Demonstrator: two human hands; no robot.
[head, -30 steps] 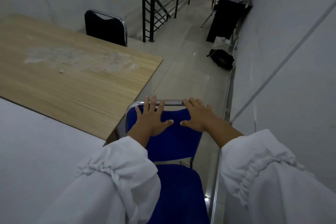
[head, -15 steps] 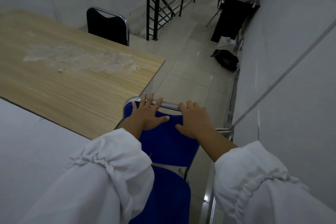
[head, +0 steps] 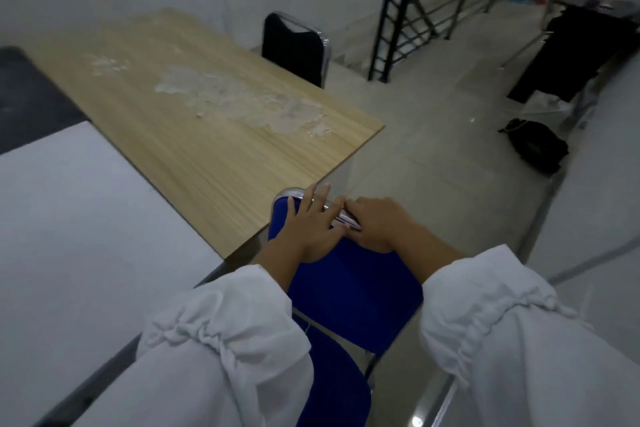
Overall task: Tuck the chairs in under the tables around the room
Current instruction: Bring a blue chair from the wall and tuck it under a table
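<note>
Chairs are the matter in hand, and the blue chair (head: 353, 284) stands at the near corner of the wooden table (head: 194, 121), its seat seemingly not yet under the top; its backrest is pressed by the left hand (head: 313, 229), laid flat with fingers spread over the metal top rail, and by the right hand (head: 375, 224), curled over the same rail; the black chair (head: 294, 45) at the far end appears tucked in already; bare floor (head: 433, 135) lies open ahead, though the table edge sits just beside the backrest and a wall runs close on the right.
</note>
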